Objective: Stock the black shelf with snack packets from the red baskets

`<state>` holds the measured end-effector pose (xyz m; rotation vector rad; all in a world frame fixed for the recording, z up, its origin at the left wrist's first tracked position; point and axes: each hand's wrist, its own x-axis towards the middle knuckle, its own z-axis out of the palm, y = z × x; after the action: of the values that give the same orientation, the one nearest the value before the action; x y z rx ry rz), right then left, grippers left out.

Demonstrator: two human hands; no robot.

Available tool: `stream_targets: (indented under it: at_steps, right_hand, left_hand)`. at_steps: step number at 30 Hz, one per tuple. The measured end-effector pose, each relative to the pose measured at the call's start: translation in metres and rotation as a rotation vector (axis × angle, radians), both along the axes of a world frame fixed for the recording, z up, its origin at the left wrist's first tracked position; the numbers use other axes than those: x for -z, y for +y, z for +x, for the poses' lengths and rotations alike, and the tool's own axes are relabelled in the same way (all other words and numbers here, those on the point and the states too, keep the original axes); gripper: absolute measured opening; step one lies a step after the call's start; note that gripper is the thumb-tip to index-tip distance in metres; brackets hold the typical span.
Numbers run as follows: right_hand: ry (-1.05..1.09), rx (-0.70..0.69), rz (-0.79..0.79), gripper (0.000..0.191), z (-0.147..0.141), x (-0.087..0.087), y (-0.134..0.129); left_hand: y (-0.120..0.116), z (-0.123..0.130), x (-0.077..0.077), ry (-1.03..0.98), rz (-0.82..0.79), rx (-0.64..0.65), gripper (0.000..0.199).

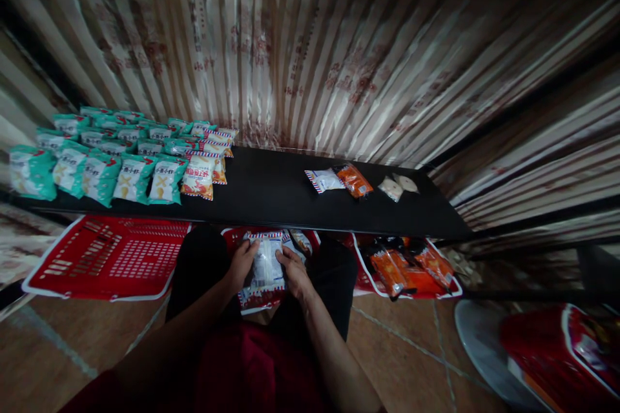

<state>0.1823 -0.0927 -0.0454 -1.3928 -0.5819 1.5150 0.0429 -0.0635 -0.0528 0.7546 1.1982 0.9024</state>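
Observation:
Between my knees, my left hand and my right hand grip a white snack bag with red-and-blue striped edges by its two sides. Its pale back with a barcode faces up. Below it stands a red basket holding more striped bags, partly hidden by my hands and legs. On the black shelf ahead, several white-and-orange striped bags stand at the right end of rows of teal snack bags.
On the shelf's right lie a white bag, an orange bag and two small pale packets. A red basket stands at left; another basket with orange bags stands at right. Behind hangs a striped curtain.

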Motion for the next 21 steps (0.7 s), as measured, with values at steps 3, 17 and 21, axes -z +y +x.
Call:
stream_targets:
  at_steps: [3,17,21]
  right_hand:
    - [0.011,-0.016,0.005,0.044,-0.002,-0.004,0.000]
    - [0.108,-0.094,-0.008,0.050,-0.019,-0.006,-0.028]
    - [0.159,-0.028,0.047,0.051,-0.020,0.002,-0.030]
  left_hand:
    - [-0.001,0.004,0.002,0.024,0.026,-0.076,0.045]
    - [0.008,0.007,0.005,0.150,0.104,-0.265,0.046]
    - [0.006,0.009,0.000,0.111,0.093,-0.271,0.041]
